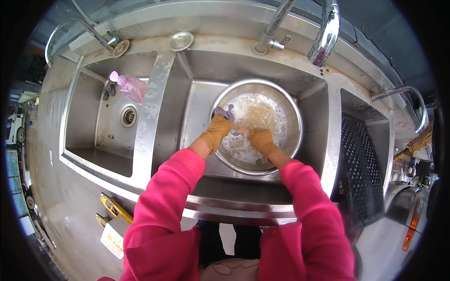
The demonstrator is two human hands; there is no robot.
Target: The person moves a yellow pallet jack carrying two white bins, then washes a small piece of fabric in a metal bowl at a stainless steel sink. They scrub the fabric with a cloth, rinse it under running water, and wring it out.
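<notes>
A large round metal basin [300, 122] of cloudy, foamy water sits in the middle sink. Both my hands wear tan rubber gloves. My left hand [218, 129], at the basin's left side, is closed around a bunched grey-purple cloth [225, 113]. My right hand [262, 140] dips into the suds at the middle, its fingers curled and partly hidden by water. Between the hands shows a small orange-red and grey object [238, 131], half under the surface; its kind cannot be made out.
The left sink [105, 126] holds a pink pump bottle [133, 89], a dark scrubber [108, 90] and a drain. Chrome taps [323, 40] rise behind. Round metal lids [181, 41] lie on the back ledge. A black ridged mat [361, 164] stands in the right sink. A yellow wet-floor sign [115, 208] is at lower left.
</notes>
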